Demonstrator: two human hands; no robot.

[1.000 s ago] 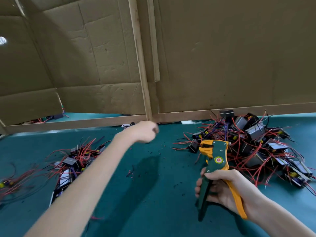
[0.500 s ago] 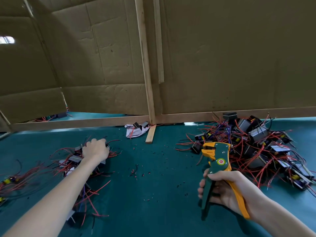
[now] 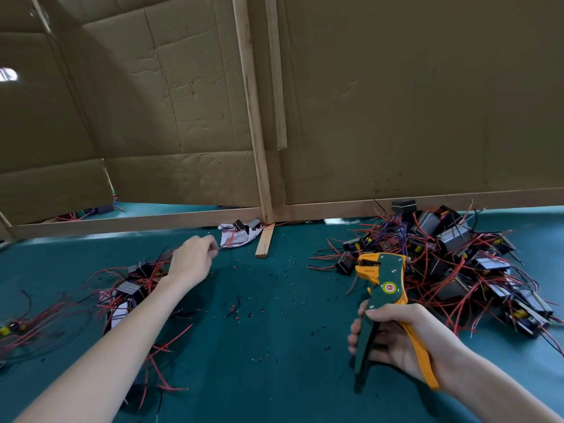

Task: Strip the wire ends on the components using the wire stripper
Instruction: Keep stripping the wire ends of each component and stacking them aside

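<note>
Person shows as two arms only: left forearm (image 3: 122, 340) and right forearm (image 3: 488, 383), both bare, uncovered from the wrist down to the bottom edge of the view, slim and smooth. Left hand (image 3: 190, 264) bare, fingers motion-blurred, so finer detail can't be read. Right hand (image 3: 396, 337) bare and sharper, with thumb, knuckles and fingertips clearly outlined and wrist creases faintly visible.

Assembly workshop bench: teal mat (image 3: 274, 377), cardboard partitions (image 3: 412, 102), heaps of wired components (image 3: 442, 257), insulation scraps (image 3: 236, 309).
</note>
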